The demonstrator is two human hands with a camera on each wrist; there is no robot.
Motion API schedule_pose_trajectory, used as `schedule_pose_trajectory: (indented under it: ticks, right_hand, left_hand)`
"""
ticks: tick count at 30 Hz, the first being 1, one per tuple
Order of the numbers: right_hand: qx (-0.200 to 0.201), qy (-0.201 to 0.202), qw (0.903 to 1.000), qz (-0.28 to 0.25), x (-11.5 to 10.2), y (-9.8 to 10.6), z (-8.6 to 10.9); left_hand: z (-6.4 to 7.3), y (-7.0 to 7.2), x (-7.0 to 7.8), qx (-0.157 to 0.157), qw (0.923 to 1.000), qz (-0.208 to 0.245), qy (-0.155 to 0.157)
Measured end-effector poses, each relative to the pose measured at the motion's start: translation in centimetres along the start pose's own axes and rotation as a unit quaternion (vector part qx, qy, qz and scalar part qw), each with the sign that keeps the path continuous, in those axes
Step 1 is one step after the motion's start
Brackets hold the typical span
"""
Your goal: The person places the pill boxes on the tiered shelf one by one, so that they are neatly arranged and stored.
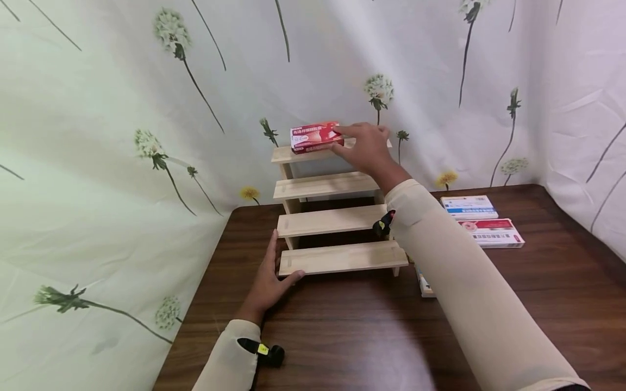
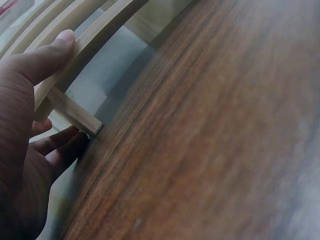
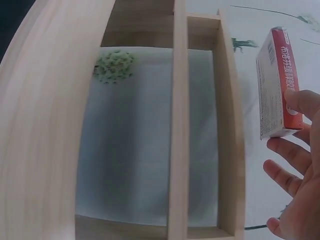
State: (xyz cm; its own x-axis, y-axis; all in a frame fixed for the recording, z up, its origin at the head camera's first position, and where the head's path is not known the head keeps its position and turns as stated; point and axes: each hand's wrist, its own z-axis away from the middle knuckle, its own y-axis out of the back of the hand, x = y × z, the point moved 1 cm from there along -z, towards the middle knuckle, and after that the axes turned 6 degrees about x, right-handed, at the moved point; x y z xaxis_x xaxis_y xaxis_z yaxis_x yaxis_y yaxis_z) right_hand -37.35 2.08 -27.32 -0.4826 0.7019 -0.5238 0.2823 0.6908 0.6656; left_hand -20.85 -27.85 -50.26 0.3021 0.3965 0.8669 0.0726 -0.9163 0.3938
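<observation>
My right hand (image 1: pixel 369 149) pinches the right end of a red and white medicine box (image 1: pixel 315 137) between thumb and fingers. In the head view the box overlaps the left part of the top step of a wooden four-step display stand (image 1: pixel 342 258). The right wrist view shows the box (image 3: pixel 277 85) close beyond the stand's top rail, its narrow side facing the camera. Down at the stand's front left corner, my left hand (image 1: pixel 268 285) grips the bottom step, thumb (image 2: pixel 62 42) over its front edge and the other fingers (image 2: pixel 60 150) by the leg.
Right of the stand, a blue and white box (image 1: pixel 469 207) and a red and white box (image 1: pixel 491 233) lie on the dark wooden table (image 1: pixel 342 331). Another box (image 1: pixel 424 285) is partly hidden under my right sleeve. A flower-printed cloth (image 1: pixel 313 65) hangs behind.
</observation>
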Motion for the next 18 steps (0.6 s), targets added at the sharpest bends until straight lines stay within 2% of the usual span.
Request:
schedule_pose_trajectory:
  ticks: [10, 18]
  right_hand:
    - [-0.029, -0.023, 0.9993, 0.010, -0.3, -2.1, -0.7]
    - [-0.026, -0.020, 0.9992, 0.023, -1.2, -3.0, -1.0]
  left_hand:
    - [0.0, -0.4, 0.3, -0.001, 1.0000, -0.001, 0.000]
    - [0.1, -0.3, 0.4, 0.005, 1.0000, -0.002, 0.002]
